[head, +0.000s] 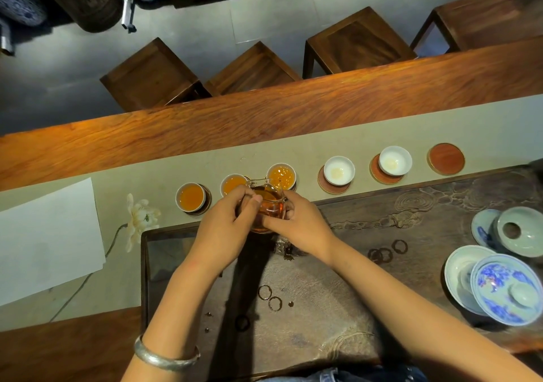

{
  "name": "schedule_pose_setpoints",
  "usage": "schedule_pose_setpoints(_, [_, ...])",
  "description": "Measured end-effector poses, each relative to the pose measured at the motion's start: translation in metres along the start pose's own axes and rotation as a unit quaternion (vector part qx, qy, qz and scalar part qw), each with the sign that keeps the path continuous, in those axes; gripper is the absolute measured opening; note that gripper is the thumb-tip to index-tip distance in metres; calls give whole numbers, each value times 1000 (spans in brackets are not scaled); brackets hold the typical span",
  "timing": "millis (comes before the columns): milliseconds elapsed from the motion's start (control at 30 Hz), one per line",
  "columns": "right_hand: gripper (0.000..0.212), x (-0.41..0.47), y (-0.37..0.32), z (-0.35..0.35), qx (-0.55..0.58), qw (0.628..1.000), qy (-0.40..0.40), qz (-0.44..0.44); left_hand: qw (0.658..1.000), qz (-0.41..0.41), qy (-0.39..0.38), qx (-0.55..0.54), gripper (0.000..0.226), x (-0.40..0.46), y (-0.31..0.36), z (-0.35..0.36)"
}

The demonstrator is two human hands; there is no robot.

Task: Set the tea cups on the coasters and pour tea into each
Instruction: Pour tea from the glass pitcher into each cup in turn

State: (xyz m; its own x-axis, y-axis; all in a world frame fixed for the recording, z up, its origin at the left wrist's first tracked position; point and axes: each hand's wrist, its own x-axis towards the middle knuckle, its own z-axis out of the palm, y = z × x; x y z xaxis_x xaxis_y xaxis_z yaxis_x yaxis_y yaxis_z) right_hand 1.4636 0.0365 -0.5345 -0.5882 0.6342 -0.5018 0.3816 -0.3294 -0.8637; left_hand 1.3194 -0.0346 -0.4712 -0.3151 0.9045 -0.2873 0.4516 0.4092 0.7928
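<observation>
- Here, in the head view, both your hands hold the glass pitcher (269,205) over the worktop's runner: left hand (223,228) wrapped round its side, right hand (296,223) pinching the handle side.
- Thin glass, likely hot and slippery; keep to the handle and rim.
- Three cups hold tea; two empty cups (339,170) wait on coasters towards the right end.

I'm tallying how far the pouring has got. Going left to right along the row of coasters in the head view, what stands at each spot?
Cup full of tea → second full cup → third full cup, glass pitcher just before it → empty cup → second empty cup → bare coaster.
</observation>
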Motion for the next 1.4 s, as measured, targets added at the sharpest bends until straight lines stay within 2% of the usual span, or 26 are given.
schedule_pose_setpoints(367, [66, 1, 0, 1, -3, 1000, -1, 4, 1000, -11, 0, -1, 19, 0, 1, -1])
schedule_pose_setpoints(767, [76, -5, -7, -3, -38, 999, 0, -19, 999, -32, 12, -36, 16, -18, 6, 0])
schedule_pose_setpoints(967, [80, -11, -11, -9, -66, 995, 7, -69, 995, -33, 38, -80, 16, -31, 13, 6])
schedule_pose_setpoints(1167, [63, -20, -24, -10, -130, 980, 51, -142, 988, -35, 96, -115, 17, -45, 21, 13])
schedule_pose_setpoints(1400, [81, -40, -22, -17, -154, 970, 64, -179, 987, -21, 96, -127, 16, -62, 28, 24])
